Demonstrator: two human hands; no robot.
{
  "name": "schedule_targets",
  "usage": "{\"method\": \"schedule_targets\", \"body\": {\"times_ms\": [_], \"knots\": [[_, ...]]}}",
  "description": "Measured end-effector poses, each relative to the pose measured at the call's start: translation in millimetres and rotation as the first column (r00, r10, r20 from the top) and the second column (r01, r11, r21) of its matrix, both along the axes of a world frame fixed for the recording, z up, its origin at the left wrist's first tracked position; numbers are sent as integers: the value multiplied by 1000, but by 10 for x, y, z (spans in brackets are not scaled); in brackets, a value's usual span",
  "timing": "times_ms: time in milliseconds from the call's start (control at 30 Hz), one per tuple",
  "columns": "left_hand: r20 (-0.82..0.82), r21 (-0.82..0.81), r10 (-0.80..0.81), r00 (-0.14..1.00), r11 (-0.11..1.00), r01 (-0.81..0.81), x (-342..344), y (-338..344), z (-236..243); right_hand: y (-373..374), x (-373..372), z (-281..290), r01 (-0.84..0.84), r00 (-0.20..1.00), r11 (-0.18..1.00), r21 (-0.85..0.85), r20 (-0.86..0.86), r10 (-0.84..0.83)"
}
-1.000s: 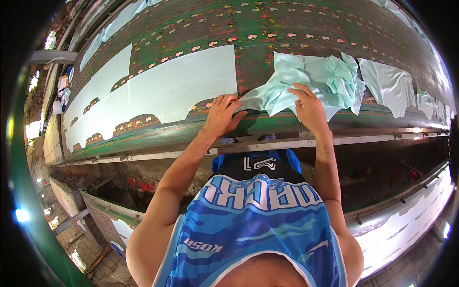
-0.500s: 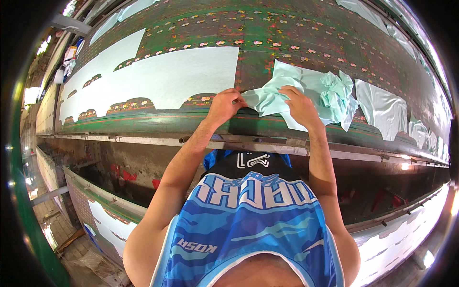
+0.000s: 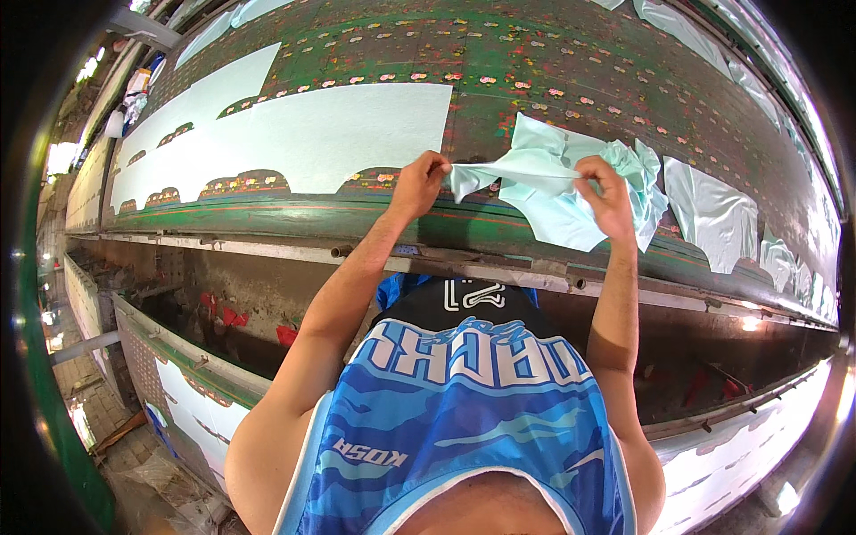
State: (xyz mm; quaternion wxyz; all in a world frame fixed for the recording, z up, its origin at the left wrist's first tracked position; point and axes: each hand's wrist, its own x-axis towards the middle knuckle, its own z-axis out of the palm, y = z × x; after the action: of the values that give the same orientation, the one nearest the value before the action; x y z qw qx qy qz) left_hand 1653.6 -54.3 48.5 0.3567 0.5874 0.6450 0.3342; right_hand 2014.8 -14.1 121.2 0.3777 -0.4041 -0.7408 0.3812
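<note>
A pale mint fabric piece (image 3: 526,167) is stretched between my two hands, above the dark table. My left hand (image 3: 419,185) pinches its left corner, close to the right end of the smooth laid-out fabric. With its thumb and fingers closed, my right hand (image 3: 606,198) grips the edge of the same piece farther right. Part of the piece hangs in folds below the stretched edge. Beside and beyond my right hand lies a crumpled heap of mint fabric (image 3: 644,178), and where it parts from the held piece I cannot tell.
Flat pale fabric (image 3: 357,125) with curved cutouts covers the table's left side. More wrinkled fabric pieces (image 3: 711,214) lie to the right. The long table (image 3: 499,53) carries rows of small coloured prints. A metal rail (image 3: 464,267) with pipe stubs runs along its near edge.
My right hand has moved right and now grips the fabric's edge instead of resting over it. The bunched cloth between my hands is drawn out into a taut strip. My left hand has risen slightly.
</note>
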Motion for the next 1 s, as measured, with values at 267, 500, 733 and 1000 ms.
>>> {"method": "schedule_targets", "body": {"times_ms": [267,500,733,1000], "knots": [[122,173,-182,976,972,160,-214,-79,621,25,102,234,15,918,993,-113,-392,-58],[89,137,-477,874,875,464,-570,-348,1214,283,48,212,358,911,932,52,-238,-336],[70,50,-364,929,931,361,-1020,-583,1220,441,-140,298,377,925,911,165,-16,-380],[178,35,-65,982,998,59,-1194,-173,759,966,-556,47,292,915,940,176,236,-328]]}}
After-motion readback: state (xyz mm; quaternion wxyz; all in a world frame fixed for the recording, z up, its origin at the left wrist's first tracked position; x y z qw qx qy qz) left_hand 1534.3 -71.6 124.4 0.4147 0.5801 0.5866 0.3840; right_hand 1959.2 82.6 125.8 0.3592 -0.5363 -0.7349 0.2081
